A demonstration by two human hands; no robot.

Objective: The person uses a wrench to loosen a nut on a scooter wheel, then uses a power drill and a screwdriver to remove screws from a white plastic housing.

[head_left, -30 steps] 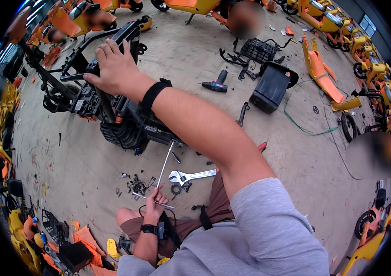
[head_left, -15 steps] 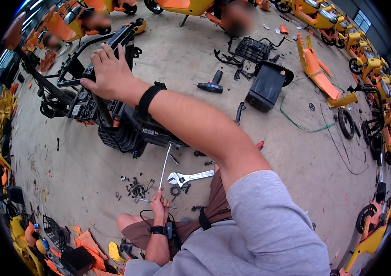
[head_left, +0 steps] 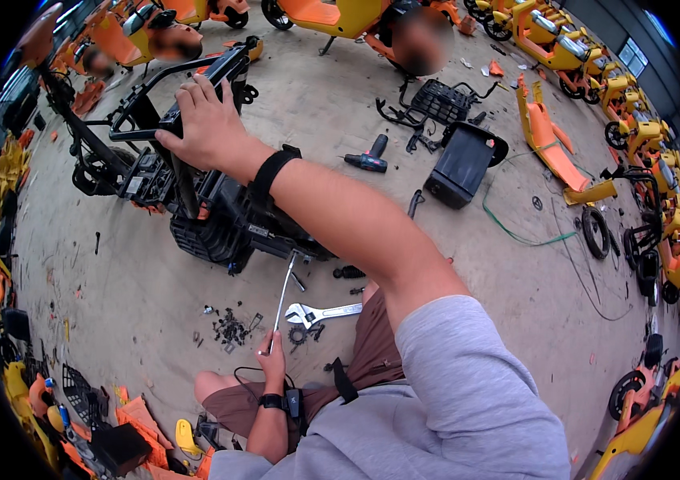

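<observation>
My right hand [head_left: 208,128] reaches across from the right, gripping the upper part of a stripped black scooter frame [head_left: 185,186]. Low in the picture, my left hand [head_left: 272,356] holds the handle end of a long silver socket wrench [head_left: 284,292], whose far tip meets the underside of the frame. A silver adjustable wrench [head_left: 324,314] lies just right of that tool. Small dark bolts and fittings [head_left: 232,328] are scattered beside my left hand, along with a toothed ring [head_left: 297,334].
A drill [head_left: 368,162], black bin [head_left: 458,168], metal rack [head_left: 440,104], orange-yellow body panels [head_left: 548,136] and tyre [head_left: 596,232] lie rightward. Yellow scooters [head_left: 316,12] line the back and right. Loose panels [head_left: 140,424] pile at lower left.
The wrench's crossbar, lying sideways across my left hand earlier, has turned and now lines up more nearly with the shaft. My right hand stays on the frame.
</observation>
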